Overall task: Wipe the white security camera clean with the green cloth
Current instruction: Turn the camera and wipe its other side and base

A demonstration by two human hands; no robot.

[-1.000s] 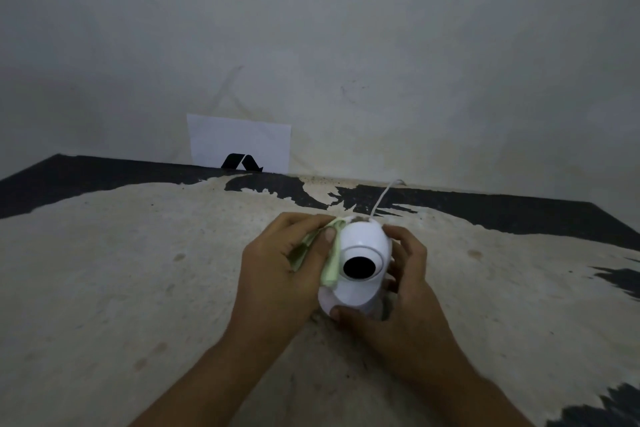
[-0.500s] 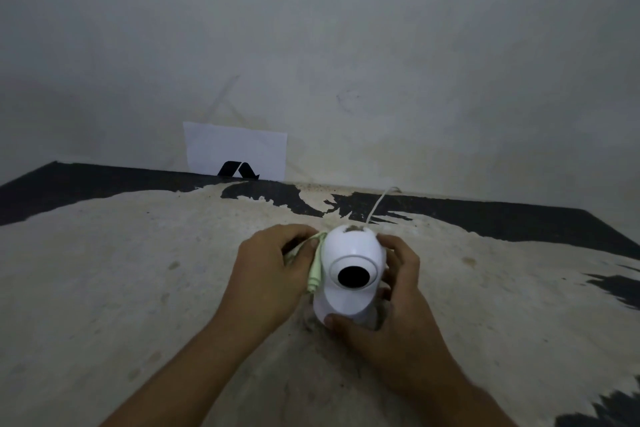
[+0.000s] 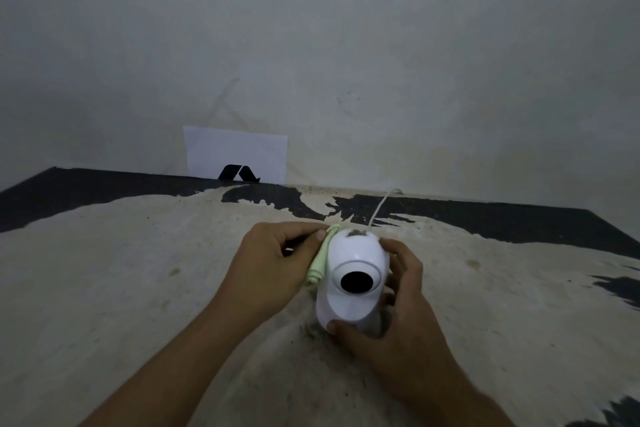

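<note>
The white security camera [image 3: 353,274] stands upright on the worn surface, its round black lens facing me. A dark smudge of dirt shows on its top. My left hand [image 3: 268,269] presses the folded green cloth [image 3: 320,262] against the camera's left side, with only a narrow strip of the cloth showing. My right hand [image 3: 398,315] wraps around the camera's right side and base, thumb at the front of the base. A thin white cable [image 3: 381,206] runs from behind the camera toward the wall.
The surface [image 3: 121,288] is pale and rough with black patches along the back and right edges. A white card with a black mark [image 3: 237,156] leans against the grey wall [image 3: 346,45] at the back.
The cloth has slid from the front left of the camera head back along its left side. My view has shifted slightly; both hands stay on the camera.
</note>
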